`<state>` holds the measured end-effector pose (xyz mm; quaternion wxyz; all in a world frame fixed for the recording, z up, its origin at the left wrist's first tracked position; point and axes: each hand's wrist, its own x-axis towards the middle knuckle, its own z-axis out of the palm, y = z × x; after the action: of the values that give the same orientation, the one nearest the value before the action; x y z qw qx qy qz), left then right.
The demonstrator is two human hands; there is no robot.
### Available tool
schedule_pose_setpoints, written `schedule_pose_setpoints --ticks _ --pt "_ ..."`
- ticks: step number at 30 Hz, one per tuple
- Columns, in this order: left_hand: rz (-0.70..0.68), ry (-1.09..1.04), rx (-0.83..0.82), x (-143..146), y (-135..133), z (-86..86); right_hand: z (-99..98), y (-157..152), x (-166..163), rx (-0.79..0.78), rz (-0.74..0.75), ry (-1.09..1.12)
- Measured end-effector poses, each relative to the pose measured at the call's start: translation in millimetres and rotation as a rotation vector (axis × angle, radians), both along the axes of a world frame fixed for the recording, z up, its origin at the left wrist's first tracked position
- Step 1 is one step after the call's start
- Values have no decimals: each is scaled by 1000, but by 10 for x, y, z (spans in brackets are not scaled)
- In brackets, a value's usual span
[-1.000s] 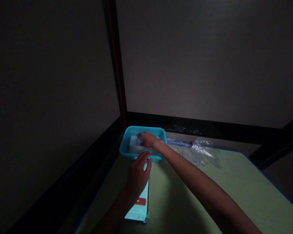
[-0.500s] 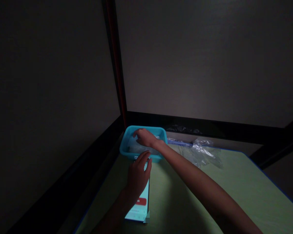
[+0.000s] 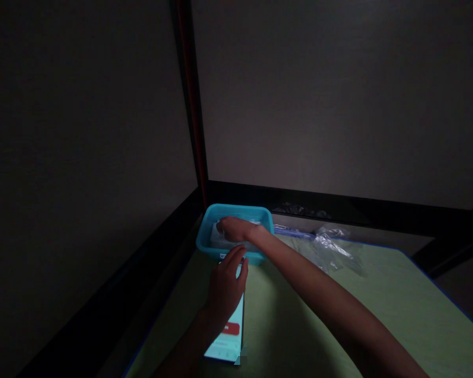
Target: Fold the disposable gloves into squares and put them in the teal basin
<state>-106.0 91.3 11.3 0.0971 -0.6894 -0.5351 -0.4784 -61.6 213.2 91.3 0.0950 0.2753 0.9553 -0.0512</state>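
Observation:
My right hand (image 3: 236,229) reaches into a turquoise plastic basket (image 3: 236,208). Its fingers are curled down and closed on whitish clear plastic bags (image 3: 217,239) lying inside; the fingertips are partly hidden. At the basket's front wall is my left hand (image 3: 227,281), fingers stretched forward and thumb held apart. It lies over the upper part of a lit smartphone (image 3: 224,350), covering much of the screen, with its fingertips by the basket's rim. Whether those fingertips touch the rim I cannot tell.
Crumpled clear plastic bags (image 3: 335,249) lie right of the basket, beside a purple-blue strip in clear wrapping (image 3: 294,231). The greenish table (image 3: 378,299) has a blue edge. Dark-framed panels (image 3: 319,105) rise behind and to the left.
My right hand has lowered into the basket, and its fingers have closed in on the plastic. My left hand keeps its place over the phone. The whole view has shifted slightly.

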Motion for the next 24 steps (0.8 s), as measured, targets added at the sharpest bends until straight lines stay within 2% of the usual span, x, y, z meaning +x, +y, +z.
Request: schedule_pose_setpoints --ticks 6,15,20,24 --pt "15 20 -23 -6 -6 13 -5 -42 -50 27 23 -102" --pt "17 15 -3 11 -13 26 -66 56 -63 46 -9 -87" --pt "16 19 -3 13 -20 36 20 13 -36 30 40 -69" --pt "2 20 28 13 -14 38 104 -43 -68 26 6 -106"
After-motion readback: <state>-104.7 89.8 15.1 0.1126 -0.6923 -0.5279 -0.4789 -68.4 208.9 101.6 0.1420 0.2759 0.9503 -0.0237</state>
